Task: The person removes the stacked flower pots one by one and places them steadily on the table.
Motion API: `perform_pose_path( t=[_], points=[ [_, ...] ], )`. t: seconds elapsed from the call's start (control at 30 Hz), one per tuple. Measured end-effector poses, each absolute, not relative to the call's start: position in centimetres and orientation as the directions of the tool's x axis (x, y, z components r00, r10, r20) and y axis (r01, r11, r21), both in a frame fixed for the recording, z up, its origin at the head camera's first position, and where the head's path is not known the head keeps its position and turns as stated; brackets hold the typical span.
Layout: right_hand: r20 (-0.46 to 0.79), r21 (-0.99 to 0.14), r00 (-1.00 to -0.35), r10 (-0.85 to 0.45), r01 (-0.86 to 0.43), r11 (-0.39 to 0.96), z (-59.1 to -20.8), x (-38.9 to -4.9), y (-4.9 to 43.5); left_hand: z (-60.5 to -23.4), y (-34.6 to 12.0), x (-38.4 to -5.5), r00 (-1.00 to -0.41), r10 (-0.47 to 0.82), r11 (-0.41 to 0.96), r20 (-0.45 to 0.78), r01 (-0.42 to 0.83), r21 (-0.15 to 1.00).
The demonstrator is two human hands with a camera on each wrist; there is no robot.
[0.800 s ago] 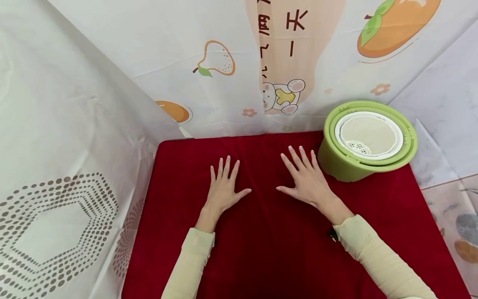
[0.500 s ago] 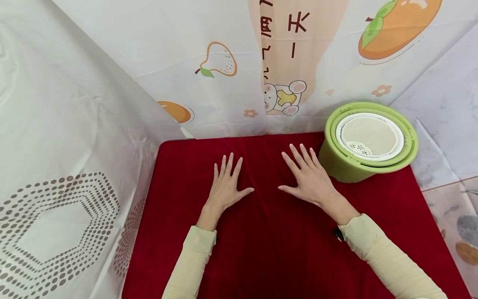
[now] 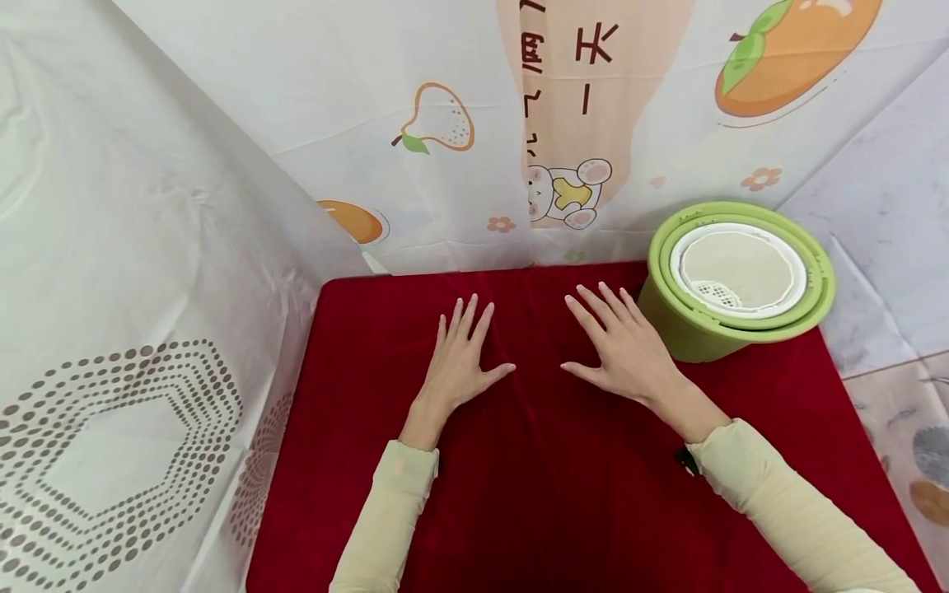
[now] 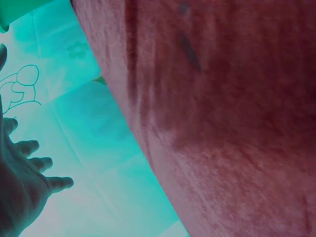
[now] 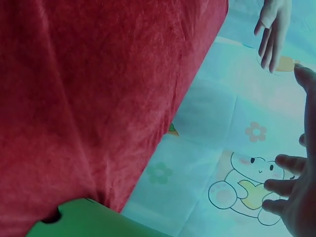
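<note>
My left hand (image 3: 456, 368) is over the red cloth (image 3: 534, 511), fingers spread and thumb pointing inward, holding nothing. To its right, my right hand (image 3: 630, 356) has its fingers spread the same way, also with nothing in it. Nearest to the right hand stands a round green tub (image 3: 685, 333), with a smaller green ring and a white perforated basket (image 3: 797, 284) nested inside. In the left wrist view the left hand (image 4: 22, 187) shows at the left edge, raised off the cloth. The right wrist view has the right hand (image 5: 298, 192) at its right edge.
A white curtain (image 3: 460, 206) with printed fruit and a bear hangs behind the table's back edge. Another white sheet (image 3: 148, 247) with dotted hexagons hangs along the left side. A marble-patterned sheet (image 3: 882, 263) is at the right.
My left hand has shifted slightly right and forward. My right hand has also drifted slightly to the right in the picture, while the whole view shifted a little. The tub stays in place.
</note>
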State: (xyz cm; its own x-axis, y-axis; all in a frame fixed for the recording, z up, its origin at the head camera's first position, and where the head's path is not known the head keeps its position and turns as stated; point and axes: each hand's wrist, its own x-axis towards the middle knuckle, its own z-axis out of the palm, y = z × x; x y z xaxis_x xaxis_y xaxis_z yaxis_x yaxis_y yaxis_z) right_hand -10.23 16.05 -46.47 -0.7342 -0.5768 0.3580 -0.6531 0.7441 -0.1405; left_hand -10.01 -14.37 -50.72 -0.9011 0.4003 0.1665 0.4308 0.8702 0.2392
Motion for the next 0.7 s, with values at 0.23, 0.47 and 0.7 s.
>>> perform_pose_path(
  t=[0.23,0.47,0.7],
  points=[
    [0.396,-0.125,-0.705,-0.588,-0.676,0.726,-45.5,-10.7,16.8,-50.5,-13.6,-10.6,-0.86,0.43,0.837,0.274,0.494,0.236],
    [0.414,-0.131,-0.694,-0.589,-0.686,0.716,-45.1,-10.6,18.2,-50.1,-12.5,-10.6,-0.842,0.461,0.809,0.281,0.529,0.258],
    [0.448,-0.153,-0.695,-0.563,-0.68,0.717,-44.7,-10.7,18.8,-49.5,-12.1,-11.0,-0.831,0.435,0.775,0.345,0.541,0.327]
  ],
)
